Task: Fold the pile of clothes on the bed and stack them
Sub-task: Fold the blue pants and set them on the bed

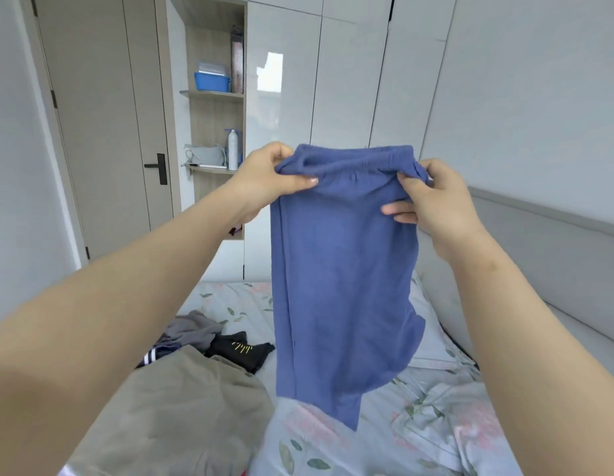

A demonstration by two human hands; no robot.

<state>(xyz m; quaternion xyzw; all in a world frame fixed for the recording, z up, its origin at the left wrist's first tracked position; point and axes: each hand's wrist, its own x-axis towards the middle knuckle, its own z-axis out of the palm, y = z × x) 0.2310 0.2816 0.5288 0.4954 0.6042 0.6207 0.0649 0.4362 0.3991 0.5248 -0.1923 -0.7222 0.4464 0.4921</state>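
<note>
Writing: You are facing a black garment (242, 350) with a small yellow mark printed on it. The mark is too small to read, and nothing else is showing legible text.
Blue trousers (343, 269): You are holding them up in the air over the bed (436, 424), waistband at the top and the legs hanging straight down. The cloth is looking soft and plain blue, the waistband is gathering into elastic ruffles, and a long seam is running down the left edge.
Left hand (264, 180): You are pinching the left end of the waistband, thumb lying across the near side and fingers curling behind.
Right hand (432, 201): You are gripping the right end of the waistband, fingers curling into the cloth.
Pile: A khaki garment (182, 413) is lying on the bed's left side, with a grey garment (192, 329) and the black one crumpling just beyond it, touching each other.
Hidden: The two legs are hanging one over the other, so you are seeing only the near one. Whether the lowest corner is touching the flowered sheet cannot be told. Your left forearm is covering part of the pile, and the khaki garment is running off the bottom edge.
Background: A blue basket (212, 82) and a white bottle (233, 149) are sitting on open shelves beside the door (103, 132).
</note>
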